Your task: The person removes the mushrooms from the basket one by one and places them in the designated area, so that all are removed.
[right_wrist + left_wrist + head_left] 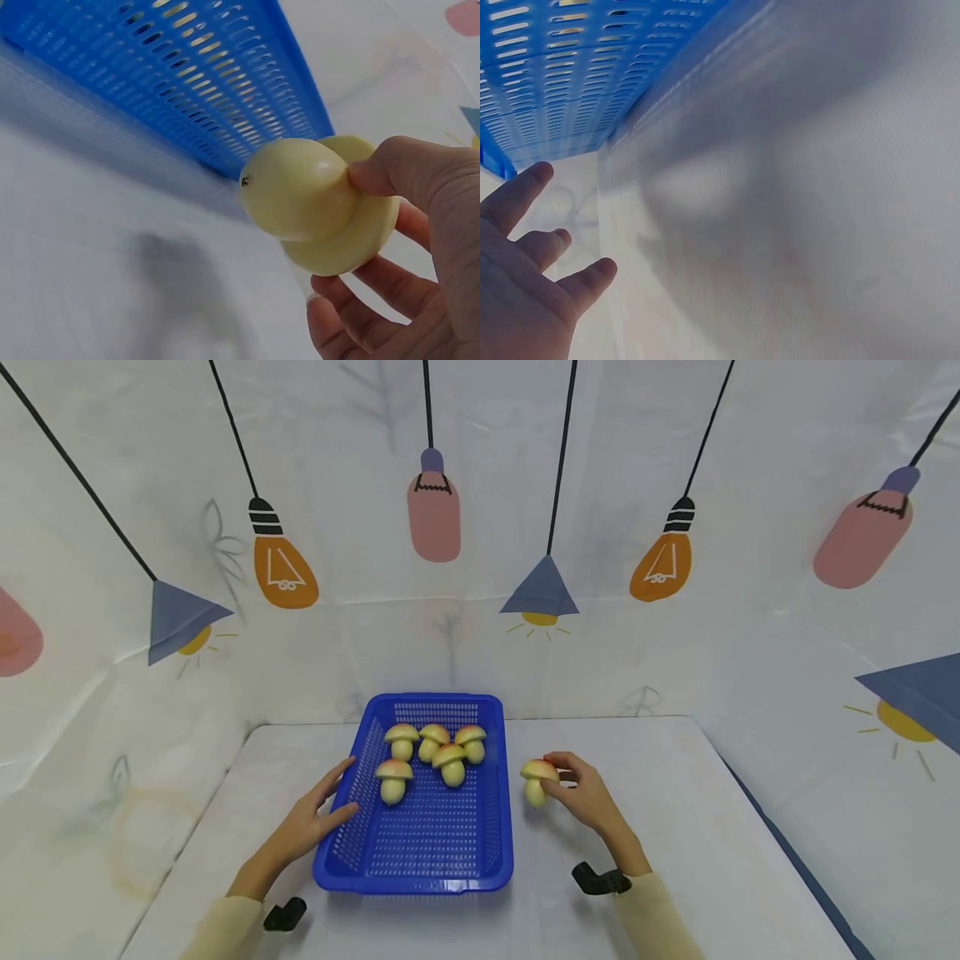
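Nearest, below the hands, are cream sleeves and black wrist devices. The left hand has its fingers spread, thumb and forefinger at the left rim of a blue basket, which lies between the two hands. The right hand, to the right of the basket and apart from it, pinches a mushroom between thumb and fingers, cap up, pale stem pointing down; in the right wrist view it appears raised off the white bench. Inside the basket, the closest mushroom to the left hand stands just right of its fingertips. Farther from the hands, four more mushrooms cluster toward the basket's far end, all with reddish-topped caps and pale stems. Beyond both hands and the bench rises a white backdrop printed with hanging lamps and orange bulbs.
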The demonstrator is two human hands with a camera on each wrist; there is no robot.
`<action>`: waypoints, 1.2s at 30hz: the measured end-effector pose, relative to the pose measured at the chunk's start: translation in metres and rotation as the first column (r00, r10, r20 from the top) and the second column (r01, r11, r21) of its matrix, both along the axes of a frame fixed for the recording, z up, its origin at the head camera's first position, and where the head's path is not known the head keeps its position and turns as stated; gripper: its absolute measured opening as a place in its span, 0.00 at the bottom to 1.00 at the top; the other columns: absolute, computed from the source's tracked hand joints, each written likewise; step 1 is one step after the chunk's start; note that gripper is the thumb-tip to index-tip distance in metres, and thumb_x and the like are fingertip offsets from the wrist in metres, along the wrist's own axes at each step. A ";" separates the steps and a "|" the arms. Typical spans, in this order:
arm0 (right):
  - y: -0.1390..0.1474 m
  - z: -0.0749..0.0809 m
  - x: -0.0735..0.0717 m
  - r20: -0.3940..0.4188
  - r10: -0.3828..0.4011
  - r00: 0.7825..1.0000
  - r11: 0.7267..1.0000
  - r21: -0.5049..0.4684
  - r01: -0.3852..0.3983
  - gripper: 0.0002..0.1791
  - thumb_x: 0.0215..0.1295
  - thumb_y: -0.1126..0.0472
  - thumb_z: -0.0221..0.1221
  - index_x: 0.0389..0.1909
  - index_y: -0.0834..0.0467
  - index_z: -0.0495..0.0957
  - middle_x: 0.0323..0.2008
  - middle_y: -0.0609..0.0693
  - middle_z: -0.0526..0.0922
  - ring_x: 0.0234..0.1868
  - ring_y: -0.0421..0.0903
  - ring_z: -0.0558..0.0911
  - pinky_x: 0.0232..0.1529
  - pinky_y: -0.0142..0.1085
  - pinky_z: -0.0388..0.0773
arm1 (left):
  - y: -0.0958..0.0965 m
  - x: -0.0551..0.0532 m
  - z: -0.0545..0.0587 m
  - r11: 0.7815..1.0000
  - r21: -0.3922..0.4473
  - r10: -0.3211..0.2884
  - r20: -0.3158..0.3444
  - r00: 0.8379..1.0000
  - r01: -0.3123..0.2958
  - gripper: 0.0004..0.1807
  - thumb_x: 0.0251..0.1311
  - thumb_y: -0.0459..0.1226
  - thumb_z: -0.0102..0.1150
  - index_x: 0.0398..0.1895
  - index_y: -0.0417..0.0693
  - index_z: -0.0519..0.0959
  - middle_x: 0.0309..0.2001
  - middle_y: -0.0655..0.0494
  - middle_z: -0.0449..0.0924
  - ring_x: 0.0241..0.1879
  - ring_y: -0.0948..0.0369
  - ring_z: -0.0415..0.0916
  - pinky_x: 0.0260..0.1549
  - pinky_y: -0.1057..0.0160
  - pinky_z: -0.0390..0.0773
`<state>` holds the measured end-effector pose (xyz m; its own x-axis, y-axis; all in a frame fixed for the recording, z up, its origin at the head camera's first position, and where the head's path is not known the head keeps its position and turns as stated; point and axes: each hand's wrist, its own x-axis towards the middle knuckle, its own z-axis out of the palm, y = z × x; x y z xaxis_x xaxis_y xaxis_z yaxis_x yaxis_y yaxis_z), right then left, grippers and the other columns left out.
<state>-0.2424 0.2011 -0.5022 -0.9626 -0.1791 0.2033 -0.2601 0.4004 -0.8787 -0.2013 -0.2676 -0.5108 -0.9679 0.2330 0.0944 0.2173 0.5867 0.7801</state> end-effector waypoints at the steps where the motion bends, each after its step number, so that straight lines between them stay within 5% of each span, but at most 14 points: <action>1: 0.000 -0.002 0.000 0.000 0.001 1.000 1.000 0.001 -0.001 0.24 0.65 0.60 0.69 0.59 0.63 0.79 0.57 0.62 0.83 0.56 0.60 0.82 0.57 0.59 0.77 | 0.000 0.001 0.000 1.000 -0.015 0.011 -0.007 1.000 -0.011 0.42 0.72 0.47 0.58 0.84 0.57 0.51 0.78 0.33 0.57 0.73 0.27 0.58 0.59 0.20 0.60; 7: 0.000 -0.012 -0.001 0.016 -0.001 1.000 1.000 0.001 0.001 0.24 0.64 0.62 0.69 0.60 0.63 0.79 0.57 0.63 0.83 0.55 0.59 0.82 0.56 0.55 0.79 | 0.000 0.003 -0.001 0.998 -0.040 0.046 -0.037 0.998 -0.047 0.40 0.72 0.48 0.58 0.82 0.57 0.55 0.77 0.35 0.61 0.72 0.30 0.61 0.62 0.22 0.59; 19: -0.001 -0.025 -0.004 0.051 -0.001 0.999 1.000 0.013 0.001 0.22 0.65 0.61 0.68 0.59 0.60 0.80 0.58 0.60 0.84 0.53 0.58 0.83 0.50 0.43 0.79 | 0.002 0.002 -0.002 0.998 0.058 0.038 -0.021 0.999 -0.037 0.38 0.72 0.43 0.59 0.82 0.56 0.57 0.78 0.37 0.58 0.73 0.29 0.58 0.63 0.22 0.57; 29: -0.005 -0.034 -0.006 0.032 -0.002 0.999 1.000 -0.008 0.003 0.22 0.64 0.64 0.69 0.59 0.62 0.80 0.57 0.61 0.84 0.57 0.59 0.82 0.58 0.53 0.78 | 0.001 0.000 -0.011 0.995 0.089 0.050 0.011 0.999 -0.051 0.38 0.73 0.45 0.56 0.83 0.58 0.55 0.80 0.36 0.54 0.75 0.29 0.54 0.64 0.21 0.52; 36: -0.008 -0.036 -0.006 0.059 -0.002 0.998 1.000 -0.002 0.002 0.23 0.63 0.65 0.68 0.59 0.61 0.81 0.57 0.60 0.84 0.56 0.58 0.82 0.56 0.47 0.79 | 0.003 0.001 -0.013 0.991 0.131 0.027 0.010 1.000 -0.028 0.38 0.74 0.43 0.54 0.83 0.58 0.52 0.79 0.34 0.53 0.74 0.28 0.54 0.65 0.22 0.52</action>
<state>-0.2484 0.1935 -0.5381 -0.9733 -0.1765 0.1468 -0.2071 0.3995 -0.8931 -0.2008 -0.2645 -0.5238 -0.9746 0.1923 0.1148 0.1961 0.4848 0.8524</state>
